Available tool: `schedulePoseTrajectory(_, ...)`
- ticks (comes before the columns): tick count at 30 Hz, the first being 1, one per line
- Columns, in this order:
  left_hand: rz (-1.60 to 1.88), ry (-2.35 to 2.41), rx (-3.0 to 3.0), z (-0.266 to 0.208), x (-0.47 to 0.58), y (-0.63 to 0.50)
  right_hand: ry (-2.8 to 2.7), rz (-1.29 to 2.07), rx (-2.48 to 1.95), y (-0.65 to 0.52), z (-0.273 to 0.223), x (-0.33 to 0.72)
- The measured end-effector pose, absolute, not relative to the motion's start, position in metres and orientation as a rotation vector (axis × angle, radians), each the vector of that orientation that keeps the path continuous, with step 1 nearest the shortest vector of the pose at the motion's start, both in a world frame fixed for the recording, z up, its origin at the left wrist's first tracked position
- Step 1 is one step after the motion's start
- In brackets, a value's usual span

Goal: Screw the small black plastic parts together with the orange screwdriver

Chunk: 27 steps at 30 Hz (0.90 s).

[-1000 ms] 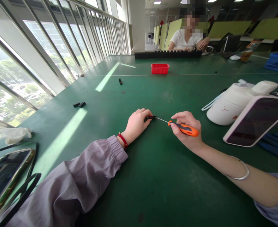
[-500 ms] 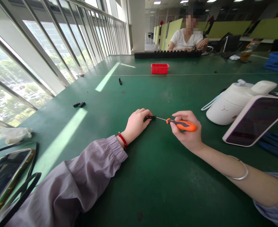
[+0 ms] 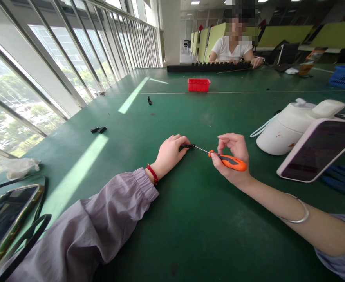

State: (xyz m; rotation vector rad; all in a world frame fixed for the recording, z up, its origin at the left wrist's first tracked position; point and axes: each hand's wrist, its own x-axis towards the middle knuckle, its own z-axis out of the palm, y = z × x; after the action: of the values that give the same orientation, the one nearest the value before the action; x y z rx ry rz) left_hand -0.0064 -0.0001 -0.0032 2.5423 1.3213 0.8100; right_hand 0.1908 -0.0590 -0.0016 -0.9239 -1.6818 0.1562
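My left hand (image 3: 171,152) rests on the green table, closed around a small black part (image 3: 189,145) whose right end sticks out past the fingers. An orange and grey screwdriver (image 3: 231,161) lies in my right hand (image 3: 237,150), its handle held against the palm by the thumb while the index finger is curled up off it. The thin metal shaft runs left, and its tip meets the end of the black part. Exactly how the tip sits there is too small to tell.
A red bin (image 3: 199,85) stands farther back. Small black pieces (image 3: 98,129) and another black piece (image 3: 149,100) lie to the left. On the right are a white bottle (image 3: 284,127) and a propped phone (image 3: 319,150). Someone in a white shirt (image 3: 230,49) sits across the green table (image 3: 172,219).
My right hand's fingers have lifted and loosened from the screwdriver, whose handle end has dipped slightly right and down. My left hand stays put. The person opposite has lowered a hand toward the table.
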Motion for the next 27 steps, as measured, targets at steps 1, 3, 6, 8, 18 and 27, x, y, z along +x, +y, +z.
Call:
schedulePoseTrajectory(1, 0.808, 1.325, 2.542, -0.0031, -0.0064, -0.0001, -1.708, 0.156, -0.928, -0.0590, -0.0010, 0.1907)
schedulePoseTrajectory(3, 0.799, 1.334, 2.535, -0.0026, -0.0061, -0.0003, -1.767, 0.138, -0.952, -0.0605, 0.0003, 0.1900)
schedulePoseTrajectory(6, 0.784, 1.346, 2.526, -0.0014, -0.0056, -0.0012, -1.804, 0.121, -0.963, -0.0633, 0.0015, 0.1889)
schedulePoseTrajectory(8, 0.777, 1.353, 2.526, -0.0007, -0.0054, -0.0018, -1.773, 0.122, -0.965, -0.0633, 0.0013, 0.1888)
schedulePoseTrajectory(18, 0.770, 1.355, 2.537, -0.0009, -0.0055, -0.0026, -1.759, 0.088, -0.963, -0.0635, 0.0007, 0.1904)
schedulePoseTrajectory(27, 0.776, 1.349, 2.551, -0.0030, -0.0054, -0.0021, -1.768, 0.122, -0.952, -0.0614, -0.0027, 0.1928)
